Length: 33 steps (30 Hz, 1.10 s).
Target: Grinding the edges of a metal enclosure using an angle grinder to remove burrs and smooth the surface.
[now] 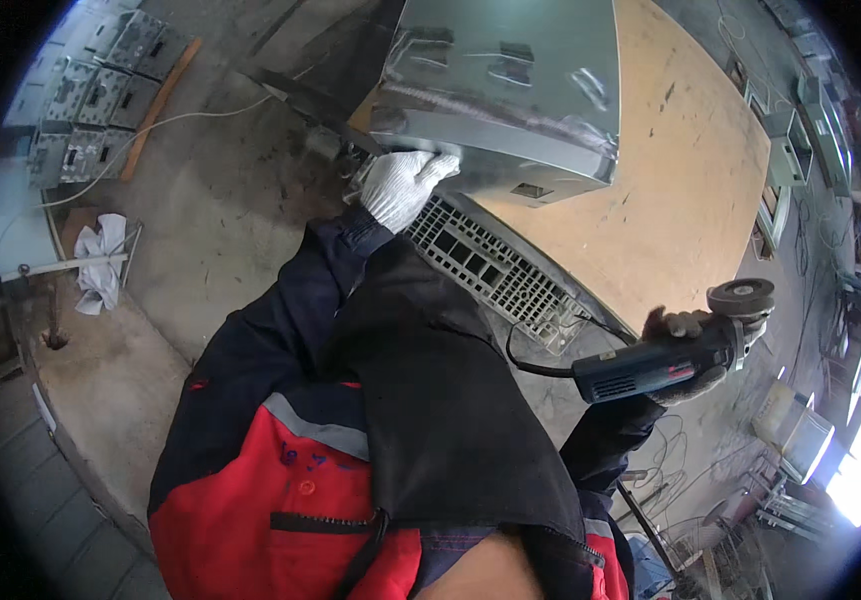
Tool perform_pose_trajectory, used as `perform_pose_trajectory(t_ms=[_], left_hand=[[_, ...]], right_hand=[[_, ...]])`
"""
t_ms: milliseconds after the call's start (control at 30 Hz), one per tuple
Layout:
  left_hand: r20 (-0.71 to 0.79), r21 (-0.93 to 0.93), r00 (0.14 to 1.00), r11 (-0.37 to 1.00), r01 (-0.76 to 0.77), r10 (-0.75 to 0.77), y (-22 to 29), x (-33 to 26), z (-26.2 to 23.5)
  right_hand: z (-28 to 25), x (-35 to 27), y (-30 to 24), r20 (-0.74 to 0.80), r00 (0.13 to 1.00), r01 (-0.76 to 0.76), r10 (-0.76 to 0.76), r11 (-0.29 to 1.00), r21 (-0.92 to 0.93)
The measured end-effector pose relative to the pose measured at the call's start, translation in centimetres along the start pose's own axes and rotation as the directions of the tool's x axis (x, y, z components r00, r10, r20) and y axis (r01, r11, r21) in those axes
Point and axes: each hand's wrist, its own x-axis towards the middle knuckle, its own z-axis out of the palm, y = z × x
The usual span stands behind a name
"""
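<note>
Item: one angle grinder point(665, 362), dark body, grey disc uppermost, held off the table's near edge; my right hand point(688, 350), dark-gloved, is wrapped tight around its body, cord trailing toward me. One grey sheet-metal cabinet point(510, 90) on the plywood table point(690, 190); my left hand point(405, 185), white-gloved, lies flat, fingers together, on its lower corner. One slotted grey panel point(495, 268) below it. Several grey boxes point(100, 90) stacked far left

1 angle grinder point(665, 362), 1 metal box point(510, 90), 2 gloved hands point(405, 185).
</note>
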Motion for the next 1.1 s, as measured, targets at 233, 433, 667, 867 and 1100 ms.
perform_pose_trajectory(t_ms=[233, 433, 667, 867, 1100], left_hand=[[-0.023, 0.240, 0.989, 0.961, -0.138, 0.148, 1.1, -0.7, -0.2], [-0.084, 0.181, 0.973, 0.963, -0.198, 0.216, -0.1, 0.9, 0.1], [-0.009, 0.388, 0.879, 0.812, -0.436, 0.477, -0.8, 4.6, -1.1], [0.009, 0.211, 0.973, 0.951, -0.228, 0.231, 0.5, 5.2, -1.5], [0.461, -0.563, 0.711, 0.794, -0.229, 0.531, 15.5, 4.5, -7.2]], right_hand=[[1.6, 3.7, 0.8, 0.120, 0.964, -0.242, 0.238, 0.970, 0.025], [0.2, 8.1, 3.1, 0.150, 0.909, -0.399, 0.390, 0.917, 0.030], [2.9, 13.5, 6.0, -0.044, 0.863, -0.496, 0.503, 0.828, -0.261], [7.2, 18.4, 7.2, -0.311, 0.782, -0.622, 0.540, 0.647, -0.440], [14.7, 22.1, 6.5, -0.521, 0.601, -0.799, 0.606, 0.465, -0.381]])
